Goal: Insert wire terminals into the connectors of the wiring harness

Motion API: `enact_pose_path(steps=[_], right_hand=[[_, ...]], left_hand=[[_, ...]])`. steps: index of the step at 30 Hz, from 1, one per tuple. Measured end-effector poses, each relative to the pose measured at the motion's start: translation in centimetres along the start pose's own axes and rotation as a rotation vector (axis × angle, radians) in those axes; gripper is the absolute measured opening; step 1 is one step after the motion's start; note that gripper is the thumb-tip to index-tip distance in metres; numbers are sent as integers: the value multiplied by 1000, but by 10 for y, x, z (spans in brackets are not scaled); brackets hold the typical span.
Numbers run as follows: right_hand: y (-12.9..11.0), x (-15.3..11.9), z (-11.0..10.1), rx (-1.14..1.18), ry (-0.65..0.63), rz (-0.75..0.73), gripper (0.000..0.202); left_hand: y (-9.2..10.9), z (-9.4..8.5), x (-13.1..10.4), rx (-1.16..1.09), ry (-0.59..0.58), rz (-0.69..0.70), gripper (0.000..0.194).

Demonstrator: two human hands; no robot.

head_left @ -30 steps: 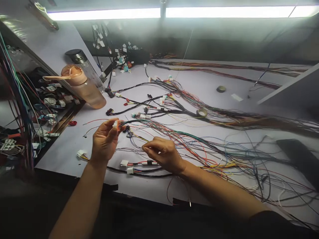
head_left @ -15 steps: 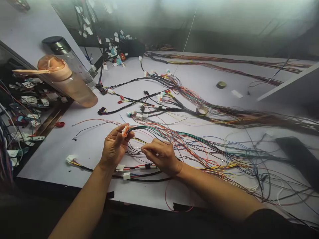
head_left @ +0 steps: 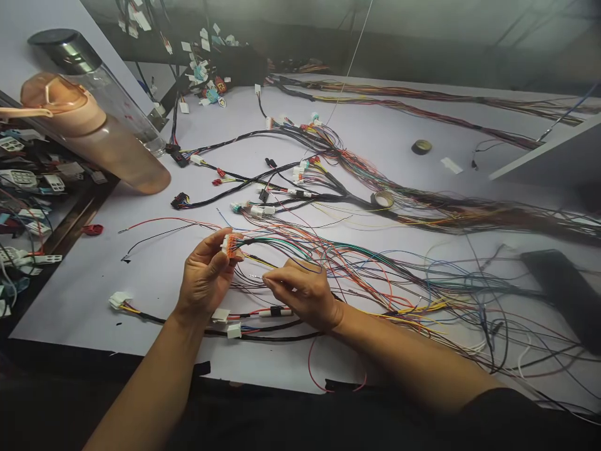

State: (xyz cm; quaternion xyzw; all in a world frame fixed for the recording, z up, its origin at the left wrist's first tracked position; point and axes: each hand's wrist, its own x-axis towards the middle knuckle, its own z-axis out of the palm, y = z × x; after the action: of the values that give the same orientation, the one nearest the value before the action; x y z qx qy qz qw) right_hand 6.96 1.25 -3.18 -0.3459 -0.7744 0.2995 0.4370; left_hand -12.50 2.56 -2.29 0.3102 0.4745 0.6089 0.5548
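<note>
Between the thumb and fingers of my left hand [head_left: 205,275] is an orange and white connector [head_left: 228,245], with green and dark wires running out of it to the right. My right hand [head_left: 305,289] pinches a thin wire whose metal terminal [head_left: 254,276] sticks out to the left of the fingertips. A gap separates this terminal from the connector. Loose coloured wires [head_left: 366,266] spread over the white table [head_left: 154,366] behind and right of my right hand. Under my wrists lies a black-sleeved cable with white connectors [head_left: 233,330].
Two bottles [head_left: 126,150] lean at the left beside a pile of connectors [head_left: 21,178]. Taped harnesses [head_left: 342,200] cross the table behind my hands, with tape rolls [head_left: 421,146] near them. A dark phone-like object [head_left: 558,294] lies at the right.
The view has shifted, so most things on the left appear further left. My left hand has turned the connector a little, showing more of its orange face. My right hand still pinches the wire.
</note>
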Motion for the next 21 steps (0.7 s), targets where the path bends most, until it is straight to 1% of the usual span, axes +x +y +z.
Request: enact_pose_path(steps=[5,12,16,21], right_hand=[[2,-2,1,7,19,-21,20],[3,-3,2,-43,-42,-16,23],[4,-3,0,-96,-60,-25,25],[3,-2,-2,-138,-64,-14,29]], left_hand=[[-1,-1,1,-5,-23,16,50],[0,-2,-2,22,-39,-17,53],[0,-4,-4,20,-88,-49,55],[1,-6,-6,8,-148,-86,53]])
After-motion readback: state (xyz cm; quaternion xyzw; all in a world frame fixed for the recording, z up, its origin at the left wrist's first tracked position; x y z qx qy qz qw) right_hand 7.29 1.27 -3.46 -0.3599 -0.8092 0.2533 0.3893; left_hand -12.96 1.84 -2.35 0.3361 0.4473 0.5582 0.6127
